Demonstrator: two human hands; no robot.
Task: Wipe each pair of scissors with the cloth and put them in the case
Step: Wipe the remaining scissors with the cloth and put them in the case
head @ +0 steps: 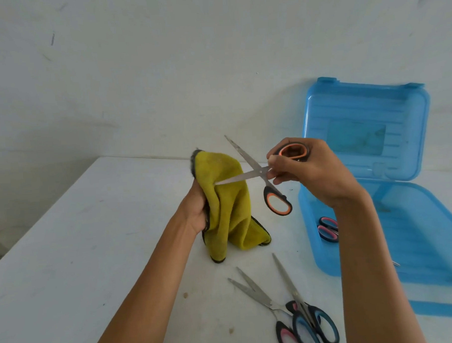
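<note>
Loose scissors [270,303], right hand [311,174] gripping orange scissors [260,172]

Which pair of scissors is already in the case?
The pink-handled pair inside the blue case; the orange-handled pair is in the right hand, the other two lie on the table.

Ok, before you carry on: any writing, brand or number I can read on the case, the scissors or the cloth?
No readable text anywhere in this view.
Case lid: a darker rectangular patch, maybe a label, but no words show.
Orange-handled scissors: no stamp legible on the blades.
Scissors on the table and the pair in the case: any marks are too small to tell.
Cloth: plain, no tag seen.
</note>
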